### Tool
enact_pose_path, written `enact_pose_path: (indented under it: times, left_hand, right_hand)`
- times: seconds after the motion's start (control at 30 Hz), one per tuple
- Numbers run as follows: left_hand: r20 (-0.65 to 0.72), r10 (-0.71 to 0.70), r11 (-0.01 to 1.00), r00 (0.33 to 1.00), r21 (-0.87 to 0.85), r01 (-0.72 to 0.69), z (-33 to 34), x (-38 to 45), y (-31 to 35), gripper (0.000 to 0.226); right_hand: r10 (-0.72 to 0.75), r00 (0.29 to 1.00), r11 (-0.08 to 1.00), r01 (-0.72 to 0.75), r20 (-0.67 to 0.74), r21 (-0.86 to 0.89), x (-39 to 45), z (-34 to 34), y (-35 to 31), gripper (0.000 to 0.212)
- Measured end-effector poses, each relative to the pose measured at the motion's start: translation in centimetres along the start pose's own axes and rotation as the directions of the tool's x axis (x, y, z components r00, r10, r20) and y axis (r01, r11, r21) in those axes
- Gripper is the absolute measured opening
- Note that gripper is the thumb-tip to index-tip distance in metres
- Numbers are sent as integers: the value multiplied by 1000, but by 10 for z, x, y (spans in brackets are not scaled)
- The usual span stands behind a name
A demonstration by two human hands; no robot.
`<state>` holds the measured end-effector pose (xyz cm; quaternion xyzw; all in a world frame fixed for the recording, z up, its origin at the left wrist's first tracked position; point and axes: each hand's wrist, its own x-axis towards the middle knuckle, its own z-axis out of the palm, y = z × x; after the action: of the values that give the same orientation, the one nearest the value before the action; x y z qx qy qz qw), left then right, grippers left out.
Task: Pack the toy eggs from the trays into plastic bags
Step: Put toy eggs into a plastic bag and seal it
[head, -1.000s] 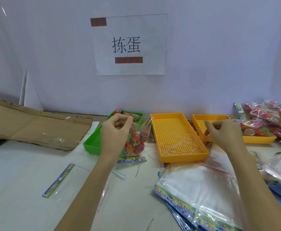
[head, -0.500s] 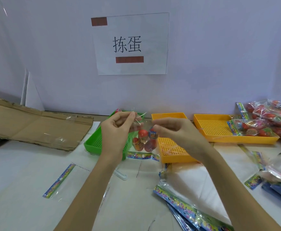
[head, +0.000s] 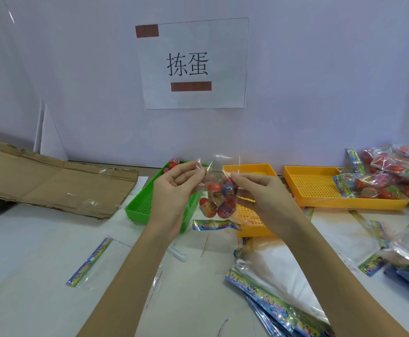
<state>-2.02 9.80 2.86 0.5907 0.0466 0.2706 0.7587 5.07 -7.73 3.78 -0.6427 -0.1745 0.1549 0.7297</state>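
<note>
1. The left hand [head: 174, 181] pinches the top left edge of a clear plastic bag [head: 216, 190]; the right hand [head: 254, 188] pinches the top right edge; the bag hangs between them above the desk [head: 40, 251], in front of the green tray [head: 145, 205].
2. The held bag carries four toy eggs [head: 219, 198], bunched near its bottom above a printed strip; its mouth looks not yet sealed, though the clear film makes that hard to judge.
3. Done so far: a heap of filled bags [head: 397, 171] lies at the far right, spilling onto the right-hand yellow tray [head: 320, 190]; the middle yellow tray [head: 249, 169] shows no eggs in the part not hidden by the hands.
4. Left to do: a few eggs [head: 173, 162] sit at the far end of the green tray, so at least some packing remains; the held bag probably needs closing and setting with the heap.
5. Supplies: a stack of empty bags [head: 278, 271] lies near right on the desk; one loose empty bag [head: 89, 263] lies near left; flattened cardboard [head: 52, 183] rests at the far left.
</note>
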Motion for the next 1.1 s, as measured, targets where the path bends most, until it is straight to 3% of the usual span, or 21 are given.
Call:
enact_pose_path:
  times: [0.2, 0.5, 0.67, 0.83, 0.93, 1.1]
  left_hand:
    - [-21, 34, 998, 999, 55, -33, 4, -1, -2, 23]
    - [-51, -47, 998, 998, -48, 44, 2, -1, 0, 20]
    - [-53, -48, 998, 997, -43, 45, 3, -2, 1, 21]
    - [-46, -33, 999, 998, -32, 31, 0, -1, 4, 21]
    - [-72, -23, 999, 997, -25, 22, -1, 0, 5, 19]
    - [-117, -14, 999, 993, -39, 9, -2, 1, 5, 15]
  right_hand:
    - [-148, 981, 985, 135, -125, -107, 0, 5, 4, 12]
    - [-107, 994, 991, 104, -32, -89, -2, 0, -1, 22]
    - [-146, 988, 982, 138, -49, -128, -1, -3, -2, 17]
    - [-112, 993, 993, 110, -31, -51, 0, -7, -2, 16]
    - [-154, 987, 988, 153, -42, -28, 0, -6, -1, 15]
    - [-274, 955, 957, 260, -110, -129, 1, -1, 1, 9]
